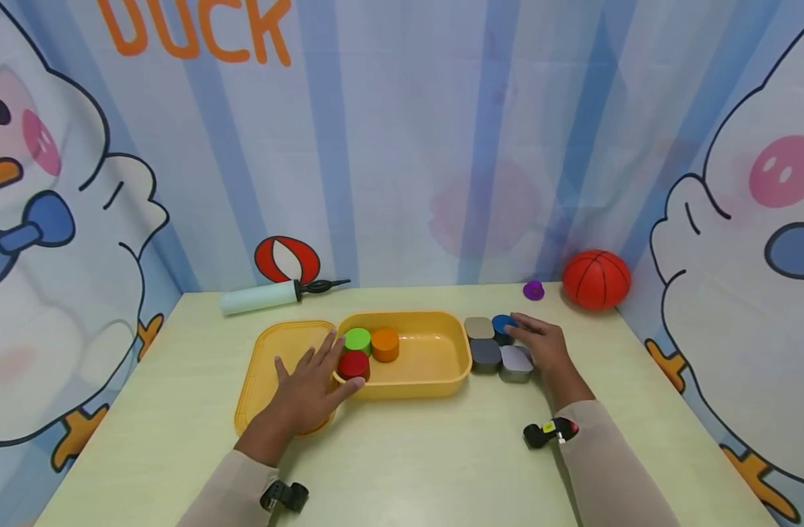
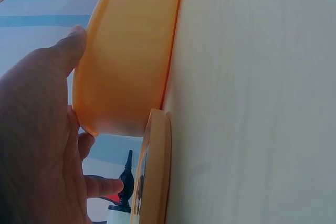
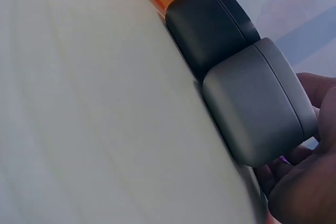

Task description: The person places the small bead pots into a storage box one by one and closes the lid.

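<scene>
A yellow lunchbox-like container point(image 1: 435, 389) stands in the middle of the table. Its left end holds a green cylinder point(image 1: 358, 339), an orange cylinder point(image 1: 385, 344) and a red cylinder point(image 1: 354, 365). My left hand point(image 1: 306, 391), fingers spread, rests at the container's left rim, above the yellow lid point(image 1: 260, 366). To the right of the container, my right hand point(image 1: 543, 344) has thumb and fingers about a blue cylinder point(image 1: 503, 323). Beside it sit a beige square case point(image 1: 479, 328), a dark grey case point(image 1: 485, 355) and a light grey case point(image 1: 517, 363). The grey cases hide the blue cylinder in the right wrist view.
A pale hand pump point(image 1: 260, 298) with a black nozzle lies at the back left. At the back right are a small purple object point(image 1: 534, 290) and a red ball point(image 1: 596, 280). A striped cloth backdrop point(image 1: 402, 146) encloses the table's back and sides.
</scene>
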Tool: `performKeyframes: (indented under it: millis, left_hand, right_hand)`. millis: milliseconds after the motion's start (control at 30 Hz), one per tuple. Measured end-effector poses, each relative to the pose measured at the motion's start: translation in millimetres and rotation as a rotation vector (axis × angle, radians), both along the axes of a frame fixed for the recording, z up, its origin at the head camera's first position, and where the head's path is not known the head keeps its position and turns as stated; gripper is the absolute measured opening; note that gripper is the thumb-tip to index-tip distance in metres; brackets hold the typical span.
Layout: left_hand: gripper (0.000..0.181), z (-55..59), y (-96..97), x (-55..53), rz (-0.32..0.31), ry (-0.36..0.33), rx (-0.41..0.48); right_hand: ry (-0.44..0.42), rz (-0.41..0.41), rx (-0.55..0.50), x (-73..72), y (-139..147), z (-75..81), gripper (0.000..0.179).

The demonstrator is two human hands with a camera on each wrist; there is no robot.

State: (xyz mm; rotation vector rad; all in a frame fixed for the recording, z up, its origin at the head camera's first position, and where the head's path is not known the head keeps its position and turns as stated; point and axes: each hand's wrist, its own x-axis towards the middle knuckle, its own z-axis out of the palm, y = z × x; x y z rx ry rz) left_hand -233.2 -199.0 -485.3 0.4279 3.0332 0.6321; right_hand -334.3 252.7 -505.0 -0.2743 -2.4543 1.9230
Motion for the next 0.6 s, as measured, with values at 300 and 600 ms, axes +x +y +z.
performKeyframes:
  millis: [300,600]
  left_hand:
    - [0.095,-0.3,-0.2,-1.5,-0.001,-0.006,-0.005]
    - [0.098,0.3,0.1,-1.9,0.013,-0.024,-0.012]
  right_hand:
    - [0.017,0.016,0.0,-1.1,-0.4,-1.7,0.058]
    - [0.072,0.052,0.019,-2.0,-3.3,-4.4,0.056]
